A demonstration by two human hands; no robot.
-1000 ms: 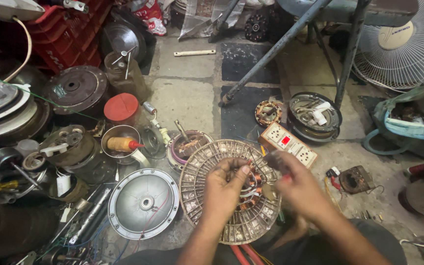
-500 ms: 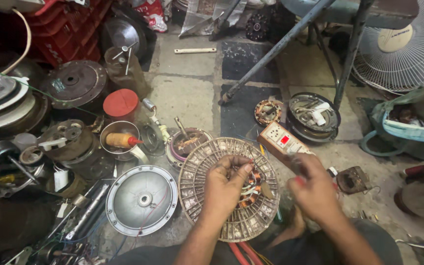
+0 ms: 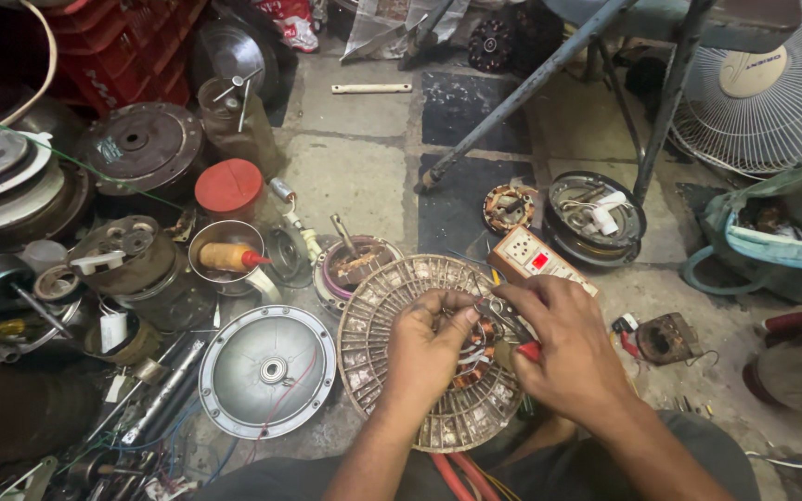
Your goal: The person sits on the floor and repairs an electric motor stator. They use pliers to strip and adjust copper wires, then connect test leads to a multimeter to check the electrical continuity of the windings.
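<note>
A round ribbed fan motor housing [image 3: 378, 320] with copper windings lies on the floor in front of me. My left hand [image 3: 431, 348] rests on its centre, fingers pinching the thin wires there. My right hand [image 3: 563, 357] holds red-handled pliers [image 3: 512, 332], whose jaws meet the wires beside my left fingertips. Most of the winding core is hidden under both hands.
A grey domed motor cover [image 3: 266, 369] lies left of the housing. A beige test board [image 3: 542, 263] with a red switch sits behind my right hand. Motor parts, a red-lidded jar [image 3: 228, 188], a bowl [image 3: 217, 249] and a pedestal fan [image 3: 772, 88] crowd around.
My right hand has come in from the right, and the pliers' jaws have reached the wires at my left fingertips. The left hand has stayed on the housing's centre.
</note>
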